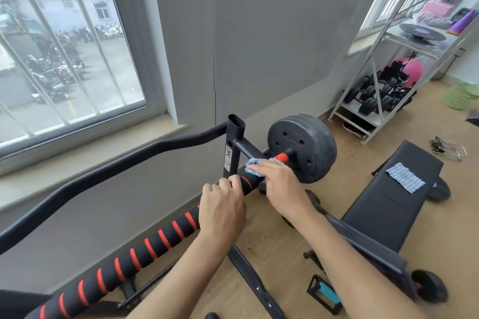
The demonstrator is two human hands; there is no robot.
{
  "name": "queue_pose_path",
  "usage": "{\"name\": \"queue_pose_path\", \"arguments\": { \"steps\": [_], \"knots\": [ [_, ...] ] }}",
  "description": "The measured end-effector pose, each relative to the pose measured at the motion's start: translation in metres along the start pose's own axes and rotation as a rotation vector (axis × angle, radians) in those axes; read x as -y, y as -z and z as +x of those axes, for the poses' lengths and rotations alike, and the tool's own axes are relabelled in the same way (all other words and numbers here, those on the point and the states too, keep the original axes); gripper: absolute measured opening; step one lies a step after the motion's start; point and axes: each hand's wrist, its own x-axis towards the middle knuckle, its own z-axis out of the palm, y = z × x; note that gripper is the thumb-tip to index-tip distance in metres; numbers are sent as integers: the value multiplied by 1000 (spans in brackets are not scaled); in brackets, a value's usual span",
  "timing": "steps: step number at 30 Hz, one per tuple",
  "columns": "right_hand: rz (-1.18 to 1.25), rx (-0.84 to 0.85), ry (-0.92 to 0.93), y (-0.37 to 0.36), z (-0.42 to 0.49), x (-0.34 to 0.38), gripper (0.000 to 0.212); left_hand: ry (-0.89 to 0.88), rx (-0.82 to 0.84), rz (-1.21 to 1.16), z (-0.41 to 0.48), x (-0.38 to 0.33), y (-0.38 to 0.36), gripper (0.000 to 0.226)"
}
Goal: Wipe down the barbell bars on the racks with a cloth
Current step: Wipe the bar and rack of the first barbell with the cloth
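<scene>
1. Across the room, from near left to far right, runs the barbell bar [145, 248], padded in black with red rings. Its far end sits by the black rack post [233, 147].
2. Close to that post, the left hand [223, 207] grips the barbell bar from above. Its fingers are curled over the top and packed close together, knuckles up.
3. Just beyond it, the right hand [280, 181] holds a blue cloth [252, 164] against the barbell bar, between the left hand and the orange collar [282, 157]. Its fingers lie close together, folded over the cloth, which bunches out at the hand's far-left edge. From where I stand I cannot tell where the thumb sits.
4. Past the collar, a black weight plate [303, 147] sits on the end of the barbell bar, above the wooden floor.
5. To the right stands a black bench [388, 204], with a second cloth [404, 177], blue and striped, lying flat on its pad.
6. At the far right a white shelf [373, 134] holds dark dumbbells [375, 101] on its low tier, with a pink ball [413, 70] behind them.
7. On the left, a barred window [64, 46] sits above a pale sill. A curved black tube [103, 171] runs below it to the rack post.
</scene>
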Motion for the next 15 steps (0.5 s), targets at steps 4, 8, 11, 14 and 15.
{"name": "queue_pose_path", "arguments": {
  "steps": [4, 8, 11, 14, 15],
  "knots": [
    [-71, 98, 88, 22, 13, -21, 61, 19, 85, 116, 5, -4, 16, 18],
    [-131, 95, -76, 35, 35, -36, 51, -65, 167, 323, 7, -13, 28, 20],
    [-84, 29, -152, 22, 24, -25, 52, -181, 304, 524, 16, -24, 20, 37],
    [5, 20, -30, 12, 1, -1, 54, 50, 379, 524, 19, -41, 8, 72],
    [35, 32, 18, 11, -6, 4, 56, 153, 402, 549, 16, -46, 2, 89]
  ]
}}
